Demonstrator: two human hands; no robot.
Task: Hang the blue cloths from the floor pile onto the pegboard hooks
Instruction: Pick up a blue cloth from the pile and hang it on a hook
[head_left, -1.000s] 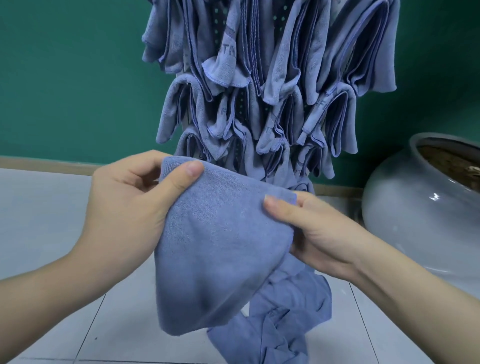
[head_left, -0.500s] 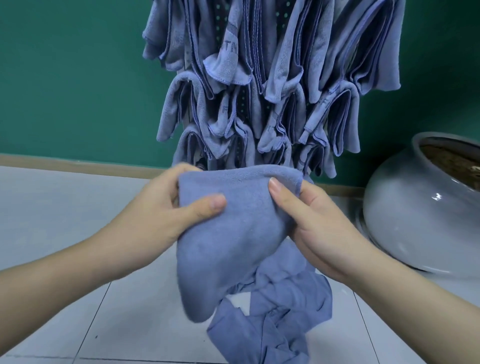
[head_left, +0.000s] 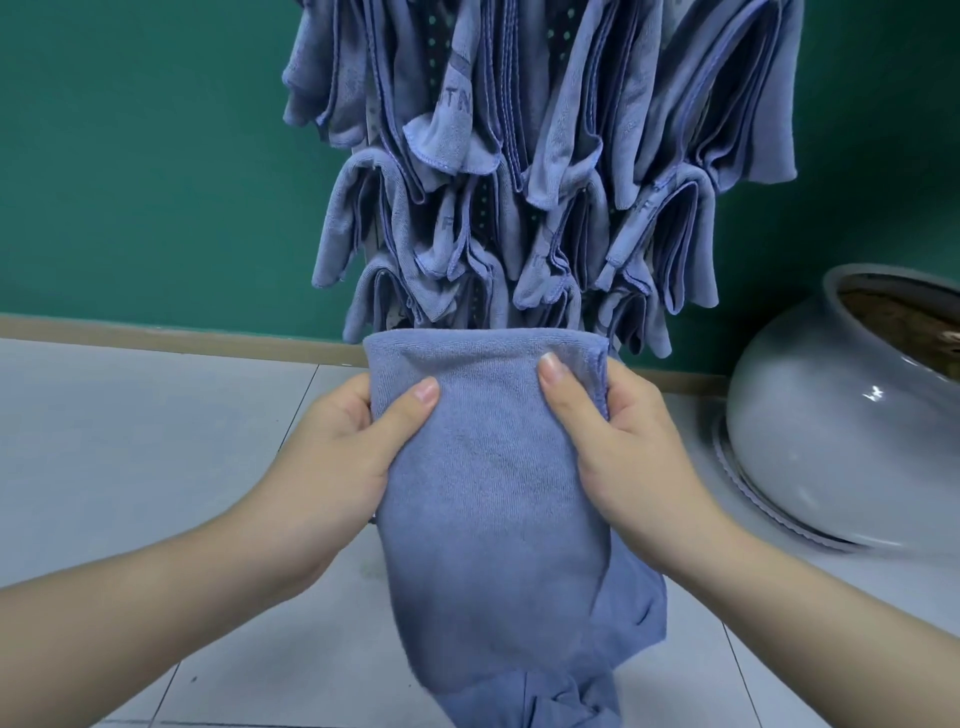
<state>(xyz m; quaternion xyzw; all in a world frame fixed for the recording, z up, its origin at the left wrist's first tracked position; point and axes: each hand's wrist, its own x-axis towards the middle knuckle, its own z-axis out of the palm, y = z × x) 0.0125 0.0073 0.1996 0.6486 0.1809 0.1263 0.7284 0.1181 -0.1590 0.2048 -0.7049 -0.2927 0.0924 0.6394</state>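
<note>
Cloth (head_left: 493, 467) hangs folded between both hands in the head view, just below the hung cloths (head_left: 519, 182) crowding the pegboard (head_left: 563, 31). The left hand (head_left: 358, 441) pinches its left edge, thumb in front; the right hand (head_left: 623, 431) pinches the right edge likewise. Holding both sides probably keeps the top fold flat and taut for slipping over a hook. More blue cloths lie in the floor pile (head_left: 561, 701) directly beneath. A grey pot (head_left: 831, 441) sits to the right.

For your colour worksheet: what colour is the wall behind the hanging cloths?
Dark green wall, clearest in the head view.
</note>
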